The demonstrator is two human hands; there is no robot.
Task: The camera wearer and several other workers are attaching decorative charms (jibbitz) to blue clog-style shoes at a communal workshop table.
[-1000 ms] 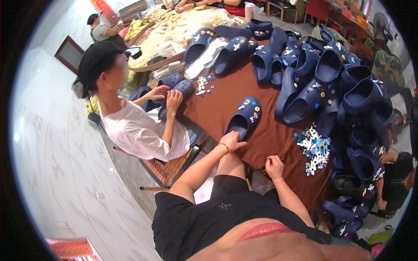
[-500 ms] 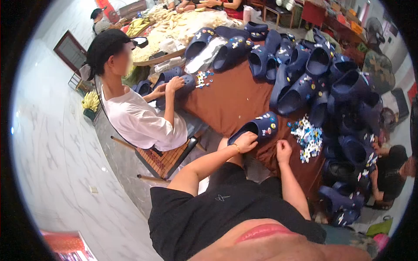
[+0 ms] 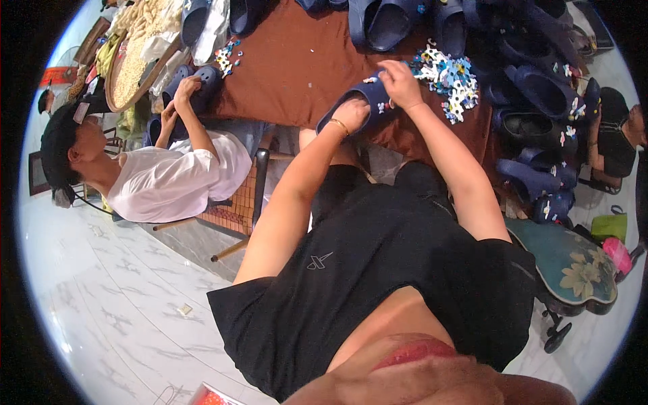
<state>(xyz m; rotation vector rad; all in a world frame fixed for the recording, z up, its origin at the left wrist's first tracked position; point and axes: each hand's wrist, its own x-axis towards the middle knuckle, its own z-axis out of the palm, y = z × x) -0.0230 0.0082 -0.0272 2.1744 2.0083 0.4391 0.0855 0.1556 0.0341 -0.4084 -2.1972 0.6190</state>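
A navy blue clog (image 3: 375,93) with small charms on its upper rests at the near edge of the brown-covered table. My left hand (image 3: 352,113), with a gold bracelet at the wrist, reaches into its opening and holds it; the fingertips are hidden inside. Over the toe, my right hand (image 3: 401,85) touches the upper with bent fingers pressed together. What lies between those fingertips, if anything, is too small to make out. Just beyond my right hand, a loose pile of white, blue and coloured charms (image 3: 453,84) is spread on the cloth.
Navy clogs (image 3: 540,93) crowd the table's right and far side. At left, a seated co-worker (image 3: 172,165) in a white top handles another clog (image 3: 208,79) near a small charm heap (image 3: 229,57). A person (image 3: 611,131) sits at far right. A patterned chair (image 3: 574,266) stands behind my right side.
The view has tilted down and swung. My right hand has gone from beside the clog to its toe. My left hand stays in the clog's opening.
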